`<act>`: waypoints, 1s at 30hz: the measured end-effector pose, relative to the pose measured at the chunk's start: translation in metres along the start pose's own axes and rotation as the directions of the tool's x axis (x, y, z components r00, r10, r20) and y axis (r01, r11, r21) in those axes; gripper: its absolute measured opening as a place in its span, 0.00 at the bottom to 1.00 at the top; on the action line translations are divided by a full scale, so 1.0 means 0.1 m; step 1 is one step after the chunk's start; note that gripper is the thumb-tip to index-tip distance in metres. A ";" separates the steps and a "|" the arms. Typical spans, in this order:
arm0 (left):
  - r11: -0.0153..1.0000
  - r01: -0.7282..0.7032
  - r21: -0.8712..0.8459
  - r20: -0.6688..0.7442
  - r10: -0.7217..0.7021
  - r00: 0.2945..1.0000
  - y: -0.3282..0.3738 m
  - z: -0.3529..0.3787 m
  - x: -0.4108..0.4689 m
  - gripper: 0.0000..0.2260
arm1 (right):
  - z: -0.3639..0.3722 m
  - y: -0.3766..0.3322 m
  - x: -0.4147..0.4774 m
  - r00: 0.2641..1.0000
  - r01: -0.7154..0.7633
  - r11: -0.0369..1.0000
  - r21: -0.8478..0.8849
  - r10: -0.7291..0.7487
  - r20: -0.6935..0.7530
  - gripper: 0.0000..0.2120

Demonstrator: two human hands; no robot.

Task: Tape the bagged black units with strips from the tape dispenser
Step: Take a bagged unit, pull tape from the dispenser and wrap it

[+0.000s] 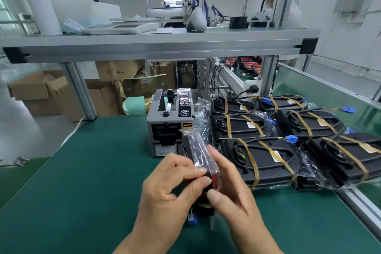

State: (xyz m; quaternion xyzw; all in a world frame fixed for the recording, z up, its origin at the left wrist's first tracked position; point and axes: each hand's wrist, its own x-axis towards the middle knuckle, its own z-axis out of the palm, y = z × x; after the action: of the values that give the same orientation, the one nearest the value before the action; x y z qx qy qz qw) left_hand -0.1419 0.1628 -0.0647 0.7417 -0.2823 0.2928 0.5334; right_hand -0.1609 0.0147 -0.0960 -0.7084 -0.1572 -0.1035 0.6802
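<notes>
Left hand (171,181) pinching and right hand (233,189) gripping a bagged black unit (194,146), standing on edge over the green mat (82,171). Tape dispenser (167,128) sitting just behind. Taped units (266,161) lying to the right.

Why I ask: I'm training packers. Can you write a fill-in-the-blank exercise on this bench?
1. The dispenser stands on a ____ mat.
2. The left hand and right hand hold ____ bagged unit.
3. The taped units lie to the dispenser's ____.
4. Their connectors are ____.
Missing words: green; one; right; blue.
</notes>
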 end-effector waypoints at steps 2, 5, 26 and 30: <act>0.999 -0.042 0.001 0.005 0.042 0.999 0.02 0.05 -0.05 0.02 | 0.00 -0.10 -0.01 0.998 0.005 0.998 0.056 -0.002 -0.058 0.32; 0.998 -0.037 -0.054 -0.001 0.037 0.999 0.06 0.16 -0.15 0.03 | 0.05 -0.29 0.02 0.986 -0.070 0.997 -0.019 0.066 -0.153 0.32; 0.996 -0.083 -0.034 -0.029 0.082 0.996 0.19 0.14 -0.18 0.06 | -0.01 -0.55 0.14 0.900 -0.233 0.972 -0.037 0.201 -0.387 0.22; 0.869 0.456 -0.191 -0.300 -0.494 0.816 -0.14 -0.04 0.16 0.09 | -0.06 -0.51 0.10 0.895 -0.221 0.975 0.011 0.207 -0.396 0.26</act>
State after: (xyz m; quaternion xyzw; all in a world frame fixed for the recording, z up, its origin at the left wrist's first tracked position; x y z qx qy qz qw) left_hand -0.1216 0.1687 -0.0601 0.6961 -0.0076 0.2576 0.6701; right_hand -0.1696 0.0106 -0.0445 -0.6976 0.0639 -0.1714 0.6927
